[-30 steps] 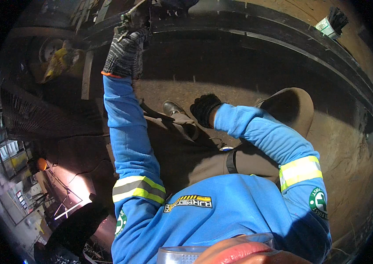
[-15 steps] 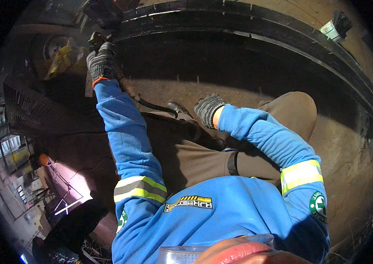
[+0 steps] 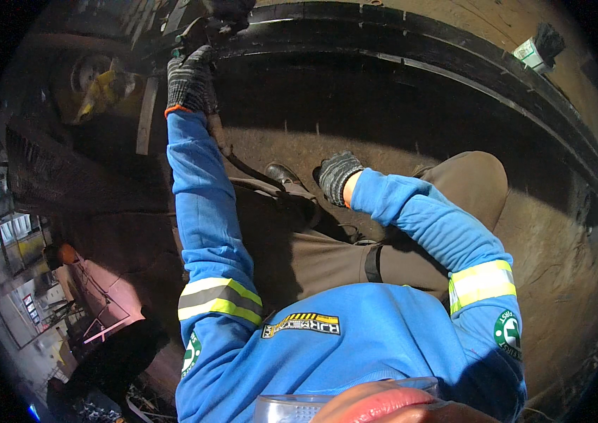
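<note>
My left hand [image 3: 192, 81], in a grey knitted glove with an orange cuff, reaches far out at the upper left. Its fingers are wrapped round a clamp-like tool [image 3: 193, 34], and a black cable [image 3: 249, 169] trails back from below the wrist. A dark, bulky shape [image 3: 230, 14] sits just beyond the tool; what it is I cannot tell. Close to my bent knee, my right hand [image 3: 339, 175] is curled into a fist in a matching glove. A small dark bit shows at its finger side, but what it holds, if anything, is hidden.
Long dark metal beams [image 3: 383, 42] curve across the far side. A brush with black bristles [image 3: 547, 48] stands behind them at the right. At the left are a yellow object [image 3: 100, 92], a flat metal strip [image 3: 146, 116] and an orange round thing [image 3: 68, 254].
My left hand has moved right and farther out with the tool, and the cable has shifted along. The dark shape beyond it has moved right too. My right hand has hardly moved.
</note>
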Available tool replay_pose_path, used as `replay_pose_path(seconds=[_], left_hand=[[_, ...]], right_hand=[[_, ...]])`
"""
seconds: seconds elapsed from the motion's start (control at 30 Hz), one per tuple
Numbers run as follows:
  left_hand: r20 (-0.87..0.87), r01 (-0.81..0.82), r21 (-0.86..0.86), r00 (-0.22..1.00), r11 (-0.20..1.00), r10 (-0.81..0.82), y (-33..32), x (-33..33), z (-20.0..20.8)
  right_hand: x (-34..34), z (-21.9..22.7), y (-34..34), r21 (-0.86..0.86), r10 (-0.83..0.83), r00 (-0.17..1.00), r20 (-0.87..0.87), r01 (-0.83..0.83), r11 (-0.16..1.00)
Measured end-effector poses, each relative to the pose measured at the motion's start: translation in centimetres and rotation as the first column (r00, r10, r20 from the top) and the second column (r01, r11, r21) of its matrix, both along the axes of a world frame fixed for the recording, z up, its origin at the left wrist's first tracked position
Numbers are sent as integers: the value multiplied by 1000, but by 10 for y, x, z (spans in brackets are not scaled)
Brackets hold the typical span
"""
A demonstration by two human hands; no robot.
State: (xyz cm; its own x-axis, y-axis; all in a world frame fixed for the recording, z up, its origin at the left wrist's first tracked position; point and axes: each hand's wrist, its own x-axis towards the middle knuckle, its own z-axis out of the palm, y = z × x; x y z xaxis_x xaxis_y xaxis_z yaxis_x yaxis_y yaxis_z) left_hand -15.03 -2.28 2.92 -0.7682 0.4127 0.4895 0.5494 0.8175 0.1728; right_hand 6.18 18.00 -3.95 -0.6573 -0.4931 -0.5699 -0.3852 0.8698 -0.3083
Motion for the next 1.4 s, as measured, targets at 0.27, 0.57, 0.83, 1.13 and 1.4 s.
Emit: replay_pose_path(seconds=[0.27,0.57,0.83,1.13,1.4], left_hand=[[-221,425,120,893,897,-393,16,16,41],[198,236,236,938,943,-284,-5,-16,19],[-158,91,-355,975,931,-156,-15,-42,14],[351,-586,167,787,793,507,-9,-37,35],[-39,-116,-431,993,895,110,35,-59,20]], right_hand=[[5,-4,16,-152,-18,994,-111,1,988],[10,-21,16,-132,-13,991,-136,-5,991],[-3,3,8,13,28,1000,8,-28,1000],[-1,7,24,-60,-84,989,-126,77,995],[-1,19,25,43,-53,998,35,52,998]])
